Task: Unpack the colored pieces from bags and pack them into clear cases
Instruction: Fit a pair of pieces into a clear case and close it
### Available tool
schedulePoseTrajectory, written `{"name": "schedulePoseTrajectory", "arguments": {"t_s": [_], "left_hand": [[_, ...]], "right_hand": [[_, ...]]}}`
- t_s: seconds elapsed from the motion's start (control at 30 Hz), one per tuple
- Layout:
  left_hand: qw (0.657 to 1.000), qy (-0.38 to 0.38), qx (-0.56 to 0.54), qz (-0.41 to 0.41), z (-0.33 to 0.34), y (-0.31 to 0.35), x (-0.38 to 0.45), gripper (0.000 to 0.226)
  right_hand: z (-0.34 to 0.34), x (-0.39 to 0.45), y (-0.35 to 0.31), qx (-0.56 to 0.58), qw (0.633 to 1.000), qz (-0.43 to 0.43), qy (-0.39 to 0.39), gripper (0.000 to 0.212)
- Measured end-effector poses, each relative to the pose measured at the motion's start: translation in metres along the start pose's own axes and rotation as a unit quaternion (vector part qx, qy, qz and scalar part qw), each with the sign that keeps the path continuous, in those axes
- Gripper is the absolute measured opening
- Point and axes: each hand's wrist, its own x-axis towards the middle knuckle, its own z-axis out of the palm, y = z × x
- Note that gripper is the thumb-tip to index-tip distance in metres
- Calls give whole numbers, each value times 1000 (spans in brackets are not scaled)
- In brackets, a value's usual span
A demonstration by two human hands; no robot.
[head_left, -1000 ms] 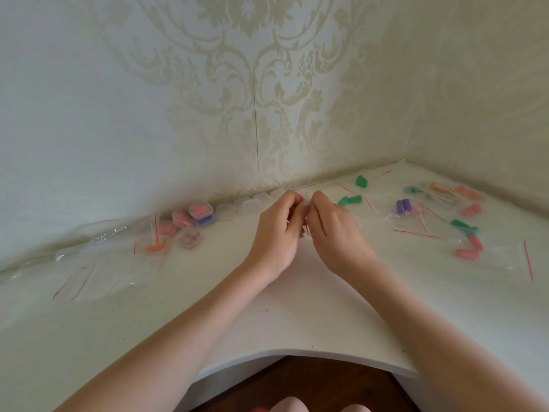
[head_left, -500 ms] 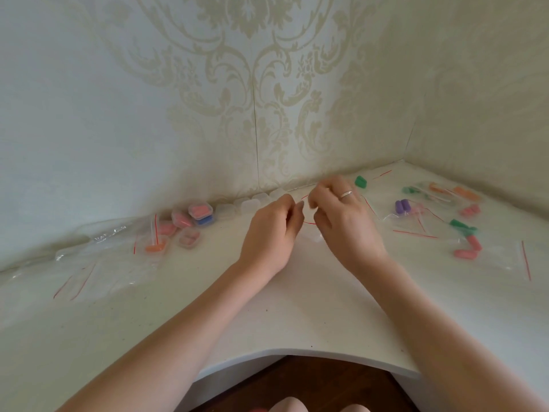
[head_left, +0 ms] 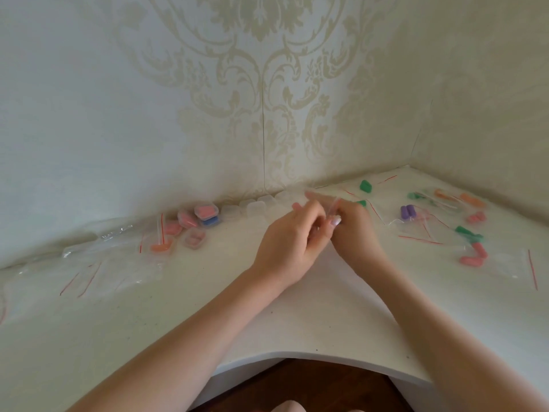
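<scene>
My left hand [head_left: 292, 237] and my right hand [head_left: 355, 230] meet over the white corner table [head_left: 297, 316], both pinching a small clear bag [head_left: 334, 205] between them. What the bag holds is hidden by the fingers. A green piece [head_left: 361, 203] peeks out just behind my right hand. Empty clear cases [head_left: 255, 208] line the wall behind my hands. Filled cases [head_left: 205, 212] with pink and blue pieces sit further left. To the right lie bagged pieces: purple [head_left: 407, 212], green [head_left: 466, 233], pink [head_left: 473, 255] and orange [head_left: 472, 200].
Empty clear bags with red zip strips [head_left: 89, 272] lie flattened at the left. A loose green piece [head_left: 365, 185] rests near the back wall. Another empty bag [head_left: 517, 263] lies at the far right. The table's curved front edge [head_left: 297, 356] is cut out toward me.
My hands have closed in on each other; the left hand turned and rose to overlap the right, and the bag is now held up between the fingertips of both.
</scene>
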Motion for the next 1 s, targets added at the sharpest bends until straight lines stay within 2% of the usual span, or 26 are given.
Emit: {"name": "schedulePoseTrajectory", "arguments": {"t_s": [0.07,0.13,0.23,0.3,0.33,0.43,0.5,0.57,0.67,0.83,0.9,1.0], "left_hand": [[990,50,-96,-85,-3,3,4,26],[956,126,-161,-209,-6,-1,11,17],[850,172,-303,-395,-11,-14,21,4],[786,152,-394,-451,-13,-20,25,9],[769,132,-426,-458,-14,-21,26,11],[759,75,-467,-447,-12,-20,24,9],[754,68,-472,-452,-11,-19,22,20],[756,69,-458,-463,-11,-20,22,23],[761,74,-429,-481,-10,-22,22,20],[696,65,-529,-481,-8,-23,22,38],[683,65,-543,-484,-8,-24,22,31],[703,86,-508,-490,-8,-24,22,13]], "right_hand": [[-5,2,-2,94,996,3,1,29],[-9,3,-2,147,989,15,6,30],[-11,4,0,165,986,38,-8,29],[-12,5,0,166,985,46,-27,28],[-12,4,0,162,985,45,-40,27],[-11,3,-2,145,987,32,-67,21],[-10,3,-2,148,986,35,-62,20],[-9,3,-2,136,987,23,-82,27],[-8,-1,-4,105,988,-16,-117,46],[-4,0,-3,61,995,-19,-81,38],[-6,-1,-5,92,993,-13,-77,35],[-5,-1,-8,125,990,0,-67,23]]}}
